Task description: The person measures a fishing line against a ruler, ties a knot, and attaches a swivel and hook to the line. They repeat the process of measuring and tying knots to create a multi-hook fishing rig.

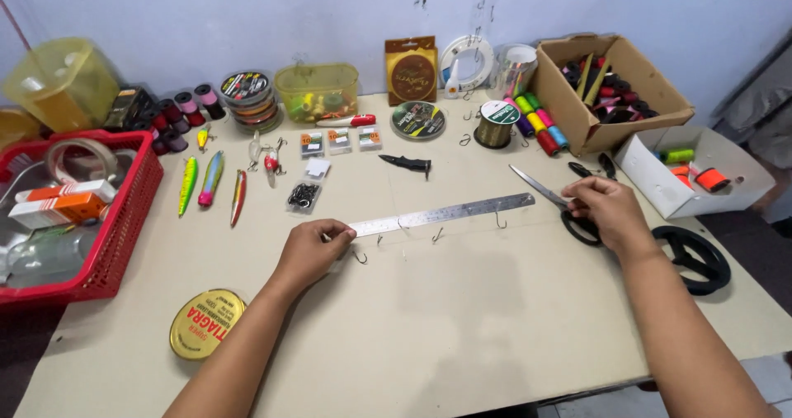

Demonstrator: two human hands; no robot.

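steel ruler [441, 214] lies flat across the middle of the worktop [462, 319], slanting slightly up toward the right edge. the left hand [312, 250] rests on its left end, fingers curled down onto it, so that end is hidden and whether the fingers pinch the ruler or only press it cannot be told. the right hand [606, 210] is closed around the black handles of the scissors [554, 200], just off the ruler's right end; the blades point toward the back edge and the handle loops are mostly covered by the fingers. small fish hooks [436, 236] lie along the ruler's near side, too small to make out well, and any line joining them does not show clearly.

a red basket [124, 228] sits at the left edge, cut off by the frame, its contents partly blurred. a round yellow tin lid [206, 323] lies near the front left corner. painted lures [211, 179] lie beside the basket, spools of line [252, 98] toward the back edge, and a cardboard box [615, 88] of thread bobbins at the back right corner. a black ring [697, 257] hangs over the right edge.

the worktop is pale beige and matte, set against a light blue wall [247, 14].
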